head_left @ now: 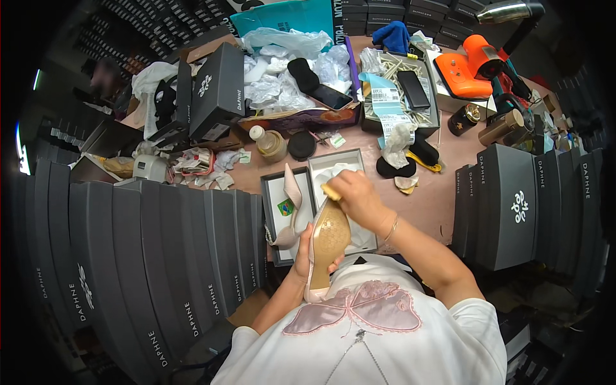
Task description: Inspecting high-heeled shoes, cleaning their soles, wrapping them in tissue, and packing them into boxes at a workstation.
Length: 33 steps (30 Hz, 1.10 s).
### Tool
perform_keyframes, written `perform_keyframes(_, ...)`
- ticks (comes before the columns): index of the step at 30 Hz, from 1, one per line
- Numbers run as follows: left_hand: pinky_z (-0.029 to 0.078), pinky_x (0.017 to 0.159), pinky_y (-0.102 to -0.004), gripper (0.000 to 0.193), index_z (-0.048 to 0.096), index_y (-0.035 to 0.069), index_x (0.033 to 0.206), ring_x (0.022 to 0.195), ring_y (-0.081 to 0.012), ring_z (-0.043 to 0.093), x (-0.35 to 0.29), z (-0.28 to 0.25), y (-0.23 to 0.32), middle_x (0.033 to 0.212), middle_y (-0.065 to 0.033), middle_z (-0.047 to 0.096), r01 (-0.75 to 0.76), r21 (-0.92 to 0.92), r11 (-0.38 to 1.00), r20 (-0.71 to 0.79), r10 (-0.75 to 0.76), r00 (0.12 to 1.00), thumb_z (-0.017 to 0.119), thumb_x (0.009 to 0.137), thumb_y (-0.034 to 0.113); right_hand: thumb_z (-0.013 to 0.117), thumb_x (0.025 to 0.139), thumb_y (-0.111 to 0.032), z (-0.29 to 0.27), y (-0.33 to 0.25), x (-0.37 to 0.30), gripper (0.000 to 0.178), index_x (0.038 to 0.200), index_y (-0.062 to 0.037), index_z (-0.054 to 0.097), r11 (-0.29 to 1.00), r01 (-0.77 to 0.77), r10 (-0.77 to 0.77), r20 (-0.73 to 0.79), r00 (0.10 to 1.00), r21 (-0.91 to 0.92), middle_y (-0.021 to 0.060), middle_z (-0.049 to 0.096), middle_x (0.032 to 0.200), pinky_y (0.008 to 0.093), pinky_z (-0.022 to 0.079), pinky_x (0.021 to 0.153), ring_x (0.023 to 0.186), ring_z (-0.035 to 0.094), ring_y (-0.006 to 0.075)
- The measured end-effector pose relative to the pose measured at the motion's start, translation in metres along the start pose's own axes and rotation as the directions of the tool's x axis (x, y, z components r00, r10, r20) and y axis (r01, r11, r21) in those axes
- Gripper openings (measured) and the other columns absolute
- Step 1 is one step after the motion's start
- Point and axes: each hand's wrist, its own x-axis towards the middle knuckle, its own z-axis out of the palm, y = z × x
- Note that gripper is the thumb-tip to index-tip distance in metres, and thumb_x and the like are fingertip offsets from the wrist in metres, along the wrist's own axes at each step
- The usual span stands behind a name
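My left hand (303,255) is closed around a pale pink pointed shoe (331,232), its tan, patterned sole turned up and its toe pointing away from me. At the toe, my right hand (357,196) pinches a small yellow sponge-like piece (330,192) against the edge of the shoe. Under my hands is an open dark-grey shoebox (272,192) with a white inside. The matching pink shoe (292,200) lies in it on its side, beside a small green-and-yellow packet (285,207). Next to it sits another grey box part (333,159) with white paper inside.
Stacked grey shoeboxes (160,256) rise on the left, more boxes (507,212) on the right. Behind are a capped bottle (269,145), a round black container (301,145), a carton of crumpled white wrapping (273,83), a box of sticks (420,69) and an orange device (459,77).
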Motion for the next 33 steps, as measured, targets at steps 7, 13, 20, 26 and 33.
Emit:
perform_keyframes(7, 0.043, 0.038, -0.0229, 0.084, 0.047, -0.003, 0.120, 0.055, -0.0172, 0.052, -0.007, -0.009, 0.011, 0.096, -0.0186, 0.058, -0.224, -0.224, 0.948, 0.095, 0.250, 0.963, 0.028, 0.088, 0.073, 0.054, 0.095, -0.038, 0.004, 0.023, 0.019, 0.034, 0.103, -0.0047, 0.053, -0.212, -0.534, 0.432, 0.569, 0.700, 0.818, 0.0055, 0.060, 0.084, 0.0281, 0.048, 0.058, 0.066, 0.058, 0.0151)
perform_keyframes(13, 0.041, 0.038, -0.0234, 0.083, 0.047, 0.000, 0.123, 0.056, -0.0187, 0.052, -0.014, -0.031, 0.013, 0.099, -0.0207, 0.058, -0.270, -0.329, 0.905, -0.049, 0.269, 0.962, 0.030, 0.087, 0.073, 0.063, 0.091, -0.028, 0.023, 0.027, 0.046, 0.033, 0.110, -0.0029, 0.052, -0.156, -0.556, 0.358, 0.571, 0.738, 0.816, 0.0077, 0.061, 0.094, 0.0280, 0.053, 0.065, 0.074, 0.061, 0.0163)
perform_keyframes(20, 0.042, 0.040, -0.0247, 0.078, 0.049, 0.002, 0.121, 0.058, -0.0197, 0.051, 0.002, -0.049, 0.053, 0.100, -0.0182, 0.059, -0.383, -0.348, 0.856, -0.171, 0.344, 0.923, 0.033, 0.088, 0.071, 0.058, 0.088, -0.003, 0.066, 0.068, 0.135, 0.029, 0.116, -0.0049, 0.061, 0.802, -0.323, 0.193, 0.295, 0.936, 0.502, 0.0104, 0.062, 0.104, 0.0320, 0.050, 0.077, 0.089, 0.061, 0.0213)
perform_keyframes(26, 0.042, 0.040, -0.0247, 0.077, 0.047, 0.006, 0.125, 0.060, -0.0217, 0.051, 0.030, -0.052, 0.088, 0.106, -0.0215, 0.054, -0.444, -0.439, 0.781, -0.206, 0.394, 0.896, 0.032, 0.087, 0.072, 0.058, 0.077, -0.001, 0.126, 0.084, 0.203, 0.044, 0.119, -0.0124, 0.063, 0.969, 0.246, -0.244, 0.158, 0.957, 0.007, 0.0144, 0.058, 0.111, 0.0389, 0.047, 0.083, 0.096, 0.058, 0.0318)
perform_keyframes(33, 0.041, 0.039, -0.0232, 0.080, 0.041, 0.006, 0.130, 0.060, -0.0216, 0.050, 0.036, -0.067, 0.097, 0.108, -0.0229, 0.049, -0.450, -0.446, 0.774, -0.090, 0.461, 0.883, 0.034, 0.086, 0.073, 0.060, 0.077, -0.003, 0.171, 0.106, 0.188, 0.056, 0.131, -0.0185, 0.053, 0.961, 0.276, -0.266, 0.233, 0.936, -0.012, 0.0173, 0.052, 0.121, 0.0420, 0.046, 0.086, 0.103, 0.056, 0.0350)
